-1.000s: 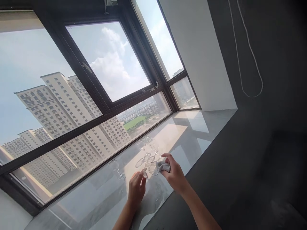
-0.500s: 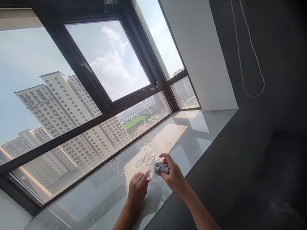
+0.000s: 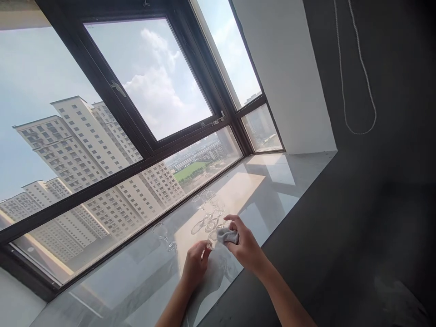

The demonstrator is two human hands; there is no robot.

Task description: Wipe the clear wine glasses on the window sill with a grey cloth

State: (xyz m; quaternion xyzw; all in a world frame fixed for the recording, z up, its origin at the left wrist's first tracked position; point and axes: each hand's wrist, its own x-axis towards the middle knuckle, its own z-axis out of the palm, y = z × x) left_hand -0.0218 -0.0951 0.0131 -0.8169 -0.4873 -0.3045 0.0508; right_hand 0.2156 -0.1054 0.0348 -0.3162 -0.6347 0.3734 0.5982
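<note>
Cloth (image 3: 227, 235), plain grey: my right hand (image 3: 244, 247) is gripping it. Glass (image 3: 209, 245), colourless: my left hand (image 3: 195, 262) is holding it. Towers (image 3: 83, 131), cream, dotted dark in rows, are showing beyond my grip.

Both hands (image 3: 245, 249) are bare, with slim fingers (image 3: 235, 219); just behind them, narrow wrists (image 3: 261, 268) widen into slender forearms (image 3: 283, 295), likewise bare as far as they show

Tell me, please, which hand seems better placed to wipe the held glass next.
The right hand seems better placed: it grips the grey cloth close by the glass, while the left hand is occupied, holding that glass in its fingertips.
</note>
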